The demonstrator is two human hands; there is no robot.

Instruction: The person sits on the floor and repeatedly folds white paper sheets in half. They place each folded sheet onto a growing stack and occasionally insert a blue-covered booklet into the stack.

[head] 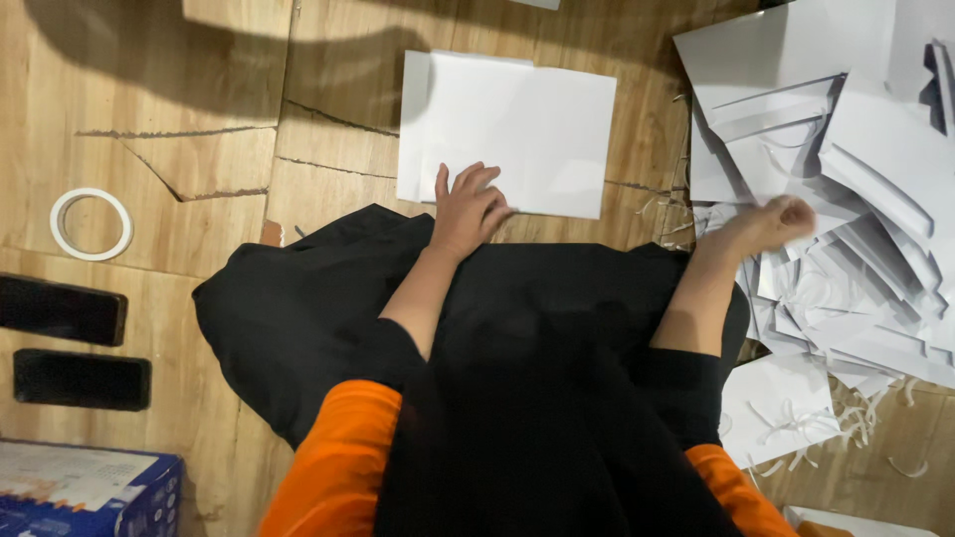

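Note:
My left hand [466, 211] rests with fingers curled on the near edge of a small stack of white paper sheets [517, 124] lying on the wooden floor in front of my lap. My right hand [771, 224] reaches out to the right and touches a large loose pile of white folded paper pieces [856, 179]; its fingers are blurred, and whether they grip a piece cannot be told. Black cloth [328, 298] covers my lap, and orange sleeves [338, 467] show at the bottom.
A roll of white tape [92, 224] lies on the cracked wooden floor [179, 119] at the left. Two dark phones [60, 310] [82, 380] lie below it. A blue box [90, 492] sits at the bottom left corner. Paper scraps [796, 418] litter the right.

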